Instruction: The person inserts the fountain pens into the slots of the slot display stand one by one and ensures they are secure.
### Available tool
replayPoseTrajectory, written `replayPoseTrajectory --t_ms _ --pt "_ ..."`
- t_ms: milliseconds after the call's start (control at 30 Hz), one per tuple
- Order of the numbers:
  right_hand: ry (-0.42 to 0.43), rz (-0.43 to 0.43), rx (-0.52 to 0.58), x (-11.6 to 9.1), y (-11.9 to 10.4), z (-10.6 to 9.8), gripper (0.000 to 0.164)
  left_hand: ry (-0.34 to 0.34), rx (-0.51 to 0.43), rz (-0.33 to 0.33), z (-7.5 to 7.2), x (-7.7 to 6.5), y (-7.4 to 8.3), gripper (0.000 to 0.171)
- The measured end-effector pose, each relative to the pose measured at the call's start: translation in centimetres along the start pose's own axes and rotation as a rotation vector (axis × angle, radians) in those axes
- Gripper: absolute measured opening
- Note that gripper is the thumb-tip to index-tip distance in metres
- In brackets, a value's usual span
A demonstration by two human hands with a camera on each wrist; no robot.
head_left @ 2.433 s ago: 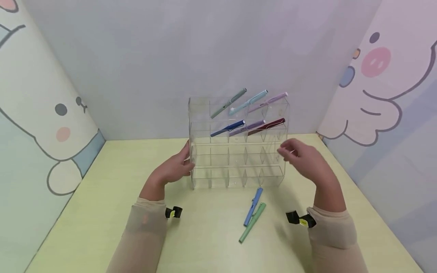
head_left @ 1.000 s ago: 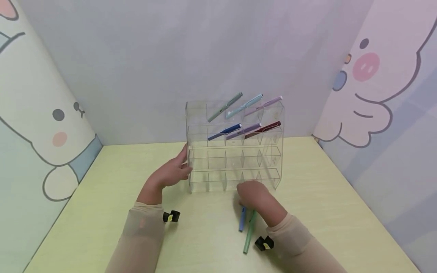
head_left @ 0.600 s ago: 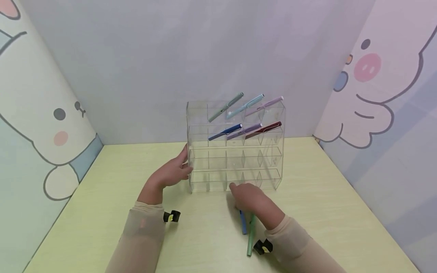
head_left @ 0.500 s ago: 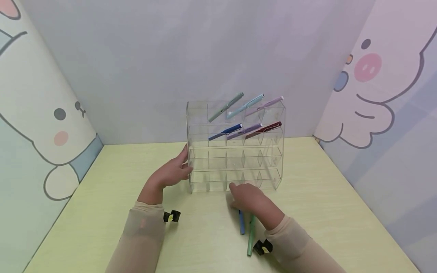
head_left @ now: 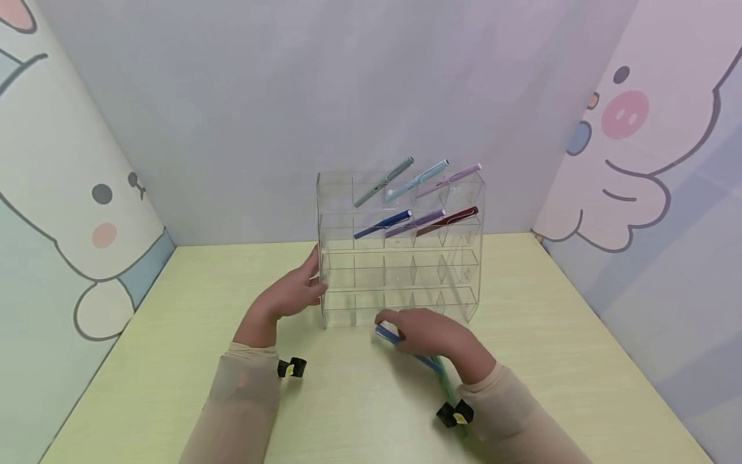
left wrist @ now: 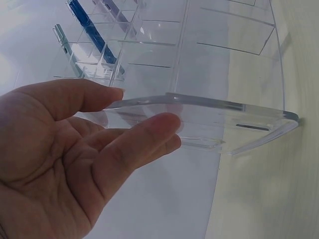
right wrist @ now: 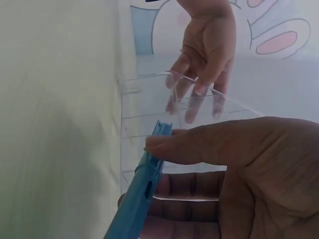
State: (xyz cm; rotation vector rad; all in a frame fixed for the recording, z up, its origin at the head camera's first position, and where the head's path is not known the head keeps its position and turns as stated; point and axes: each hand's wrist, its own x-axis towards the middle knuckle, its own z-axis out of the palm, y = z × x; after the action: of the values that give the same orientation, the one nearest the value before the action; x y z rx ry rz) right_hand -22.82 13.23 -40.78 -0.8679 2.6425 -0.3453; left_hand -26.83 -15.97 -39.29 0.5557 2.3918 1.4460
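A clear acrylic pen rack (head_left: 400,267) with tiered compartments stands upright on the table. My left hand (head_left: 290,293) holds its left side panel, thumb and fingers on either side of the edge in the left wrist view. In front of the rack, my right hand (head_left: 429,332) pinches a blue pen (right wrist: 134,199) between thumb and fingers; the pen slants low over the table, its middle hidden by the hand in the head view. Under the right wrist lies a green pen (head_left: 446,381), partly covered by the arm and a black wrist piece.
Three pens lean in the top tier: grey-green (head_left: 384,182), light blue (head_left: 417,180) and pale purple (head_left: 449,181). Below them lean a dark blue pen (head_left: 382,224), a purple pen (head_left: 409,225) and a dark red pen (head_left: 447,222). Cartoon-printed walls border the table (head_left: 220,283).
My right hand has come from the rack's right side down to the loose pens and taken the blue one, which has turned crosswise. The green pen has shifted. My left hand stays at the rack.
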Motion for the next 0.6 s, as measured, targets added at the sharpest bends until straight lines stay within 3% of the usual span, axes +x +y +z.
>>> replayPoseTrajectory --t_ms 200,367,600 --pt "0.027 -0.041 0.2 -0.7 0.4 -1.4 0.047 -0.004 -0.008 -0.003 0.0 0.0 0.0 0.084" --pt "0.136 -0.127 0.257 -0.9 0.9 -2.4 0.052 -0.003 -0.008 0.007 0.0 0.0 -0.1 0.084" --pt "0.291 -0.168 0.323 -1.6 2.2 -4.1 0.039 -0.01 0.003 0.014 -0.1 0.1 -0.2 0.084"
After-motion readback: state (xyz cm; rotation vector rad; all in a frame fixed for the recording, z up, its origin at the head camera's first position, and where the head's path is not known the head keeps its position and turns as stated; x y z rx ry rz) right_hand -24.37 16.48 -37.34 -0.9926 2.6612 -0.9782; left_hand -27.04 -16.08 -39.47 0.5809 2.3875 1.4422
